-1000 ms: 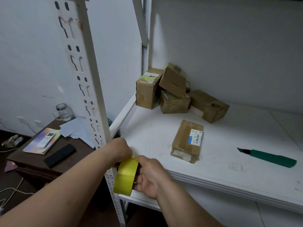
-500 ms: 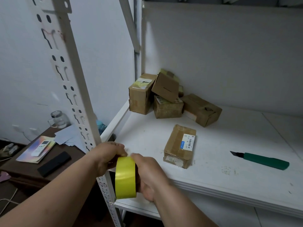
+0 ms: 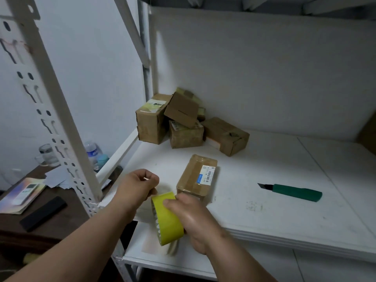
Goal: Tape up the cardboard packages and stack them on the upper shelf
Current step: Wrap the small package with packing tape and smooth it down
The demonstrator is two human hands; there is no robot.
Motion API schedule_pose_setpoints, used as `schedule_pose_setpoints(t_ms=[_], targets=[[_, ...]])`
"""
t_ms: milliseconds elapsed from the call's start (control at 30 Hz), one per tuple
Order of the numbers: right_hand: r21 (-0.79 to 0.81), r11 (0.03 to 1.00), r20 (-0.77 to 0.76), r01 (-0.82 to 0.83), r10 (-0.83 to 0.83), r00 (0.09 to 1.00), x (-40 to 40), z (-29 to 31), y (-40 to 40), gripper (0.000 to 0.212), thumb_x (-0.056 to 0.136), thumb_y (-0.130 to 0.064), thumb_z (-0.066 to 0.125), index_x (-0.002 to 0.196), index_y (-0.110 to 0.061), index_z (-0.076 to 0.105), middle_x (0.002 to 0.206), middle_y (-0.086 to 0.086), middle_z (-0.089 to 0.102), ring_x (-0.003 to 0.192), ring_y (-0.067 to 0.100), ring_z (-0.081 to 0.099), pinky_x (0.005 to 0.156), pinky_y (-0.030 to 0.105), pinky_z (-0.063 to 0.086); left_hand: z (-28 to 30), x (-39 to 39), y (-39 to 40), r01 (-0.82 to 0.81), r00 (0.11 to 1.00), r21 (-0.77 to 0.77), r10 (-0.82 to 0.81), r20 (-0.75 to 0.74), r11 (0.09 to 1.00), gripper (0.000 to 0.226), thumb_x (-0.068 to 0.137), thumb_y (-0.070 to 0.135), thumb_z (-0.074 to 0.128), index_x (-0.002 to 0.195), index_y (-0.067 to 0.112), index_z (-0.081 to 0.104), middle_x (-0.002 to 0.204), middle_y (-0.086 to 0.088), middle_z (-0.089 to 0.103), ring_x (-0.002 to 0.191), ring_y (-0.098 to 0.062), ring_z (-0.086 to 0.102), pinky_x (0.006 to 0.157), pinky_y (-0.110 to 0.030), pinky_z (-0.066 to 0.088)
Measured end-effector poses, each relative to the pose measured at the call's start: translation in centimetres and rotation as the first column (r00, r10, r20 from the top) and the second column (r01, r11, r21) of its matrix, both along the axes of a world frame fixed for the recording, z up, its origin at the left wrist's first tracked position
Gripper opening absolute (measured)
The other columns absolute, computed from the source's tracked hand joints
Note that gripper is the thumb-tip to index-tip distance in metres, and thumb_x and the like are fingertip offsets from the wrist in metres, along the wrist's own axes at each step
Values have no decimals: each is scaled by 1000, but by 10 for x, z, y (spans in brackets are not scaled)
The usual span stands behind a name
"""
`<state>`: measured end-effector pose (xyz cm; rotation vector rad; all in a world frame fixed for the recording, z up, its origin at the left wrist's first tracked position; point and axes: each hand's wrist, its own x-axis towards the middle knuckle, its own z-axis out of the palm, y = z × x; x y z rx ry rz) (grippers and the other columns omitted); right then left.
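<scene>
A person's right hand (image 3: 191, 218) gripped a roll of glossy yellow tape (image 3: 166, 218), thumb laid across its outer band, at the front edge of a white shelf (image 3: 284, 200). The left hand (image 3: 138, 188), fingers curled tight, appeared to pinch a clear strip pulled from the roll. Just behind the hands lay a small oblong cardboard package (image 3: 197, 176), film-wrapped, bearing a barcode label. Four more creased brown boxes (image 3: 183, 123) sat heaped in the shelf's back corner. A green-handled utility knife (image 3: 293, 191) lay well apart to the right.
</scene>
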<state>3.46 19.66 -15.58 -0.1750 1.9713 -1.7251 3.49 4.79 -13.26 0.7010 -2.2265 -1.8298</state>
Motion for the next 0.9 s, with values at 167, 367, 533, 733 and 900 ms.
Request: schedule_pose_setpoints(t_ms=[167,367,533,733,900], targets=[[-12,1000,-26,-11,10,1000,3,-1,27,58,59,-57,60,103,-19,69,99,7,71,97,28,67,87,45,52,-4,-6,28,42,996,-141,-52,-69,989,16,91,21,68,76,16,69,58,-3,65,58,-15,56,64,-32,44],[-73,997,-29,-24,22,999,9,-6,53,51,66,-51,61,111,-28,65,110,5,72,104,28,69,97,54,51,4,-13,55,105,985,-180,-127,-113,978,17,92,17,67,76,17,71,69,0,70,58,-2,58,62,-26,45],[-78,997,-57,-25,20,998,8,-5,75,56,62,-54,64,109,-25,66,109,5,73,105,29,69,98,56,50,7,-16,67,99,989,32,-95,-115,995,16,92,7,64,79,8,71,62,3,66,57,-7,55,57,-22,42],[-87,996,-73,-18,12,997,-3,7,104,29,82,-33,62,106,-17,65,107,9,74,104,33,69,96,51,51,9,-18,81,47,991,138,-29,-131,989,11,91,0,61,87,-1,72,71,-6,67,52,-2,57,48,-12,42],[-55,995,-118,-78,72,990,-10,22,130,10,101,-12,53,103,-10,63,92,10,74,79,19,73,69,26,53,15,-19,88,110,985,148,-88,-147,983,12,89,-3,63,81,3,70,63,0,63,47,0,52,45,-9,39]])
